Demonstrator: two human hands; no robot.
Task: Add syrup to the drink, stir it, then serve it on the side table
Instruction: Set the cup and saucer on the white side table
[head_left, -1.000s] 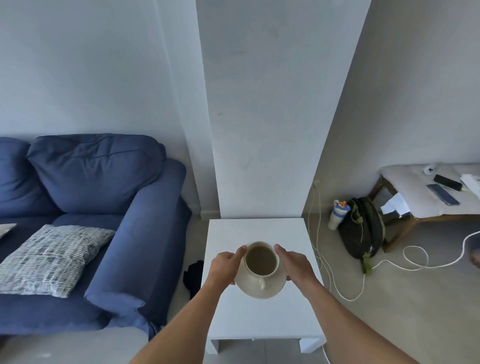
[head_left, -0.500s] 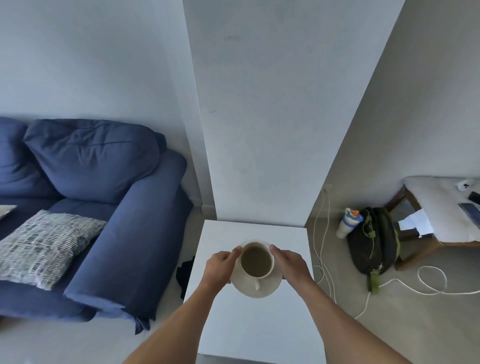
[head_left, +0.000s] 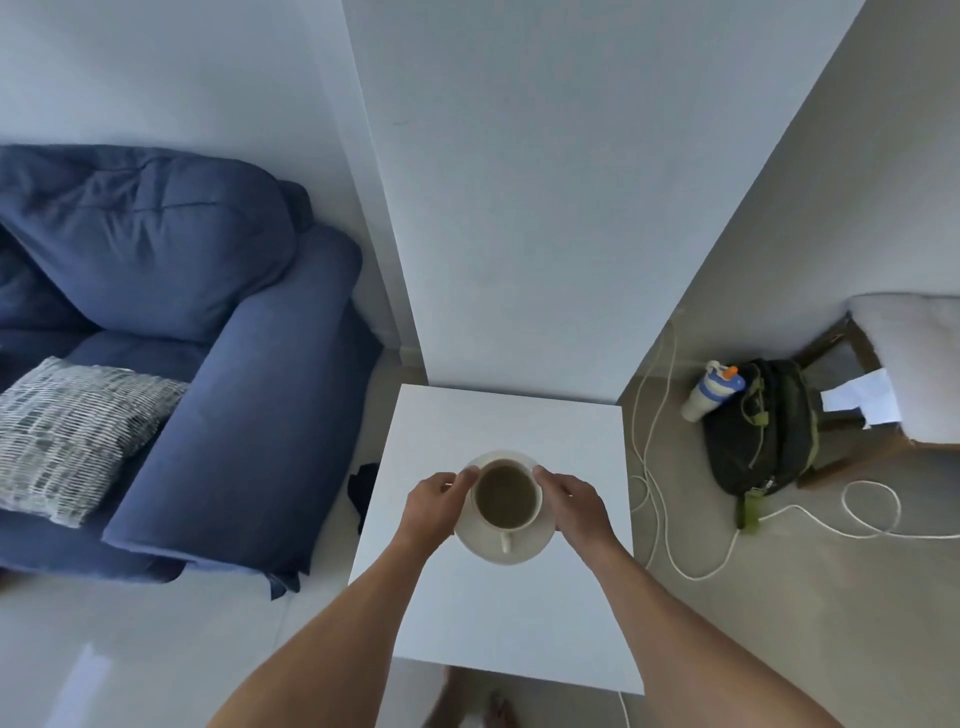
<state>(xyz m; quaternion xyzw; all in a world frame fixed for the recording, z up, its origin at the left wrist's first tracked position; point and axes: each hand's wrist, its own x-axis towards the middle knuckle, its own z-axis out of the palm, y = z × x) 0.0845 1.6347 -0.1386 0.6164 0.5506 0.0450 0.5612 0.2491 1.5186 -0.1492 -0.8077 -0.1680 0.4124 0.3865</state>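
As left hand (head_left: 436, 506) and right hand (head_left: 576, 506) grip | saucer (head_left: 506, 555) (with cup (head_left: 506, 501)) between fingers (head_left: 463, 475)

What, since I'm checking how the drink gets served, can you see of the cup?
The cup is off-white, glossy like ceramic, upright, holding murky brown drink. Its small handle points toward the person. It sits on a matching saucer, gripped at its sides by the left hand and right hand, thumbs by the cup's rim, over the white side table; whether the saucer rests there is unclear.
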